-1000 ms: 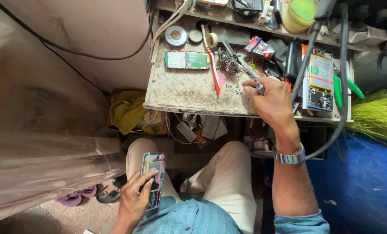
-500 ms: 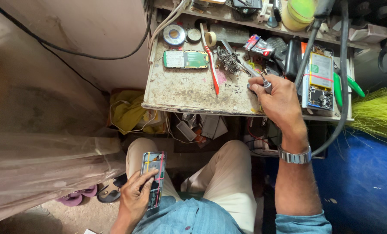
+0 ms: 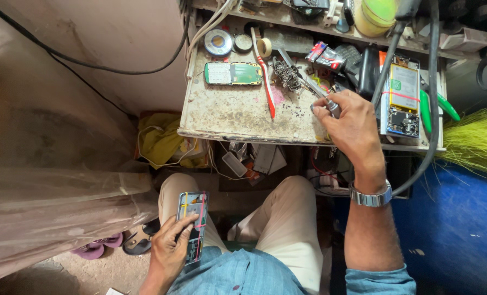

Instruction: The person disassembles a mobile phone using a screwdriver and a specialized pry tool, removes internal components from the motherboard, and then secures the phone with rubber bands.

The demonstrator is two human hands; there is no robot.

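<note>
Right hand [image 3: 352, 123] shifted slightly; screwdriver [image 3: 309, 84] apparently points up-left.

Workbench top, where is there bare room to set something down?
The workbench is bare along its front edge, below the green circuit board and left of the red toothbrush. A smaller patch lies between toothbrush and right hand. The back and right side are crowded.
</note>
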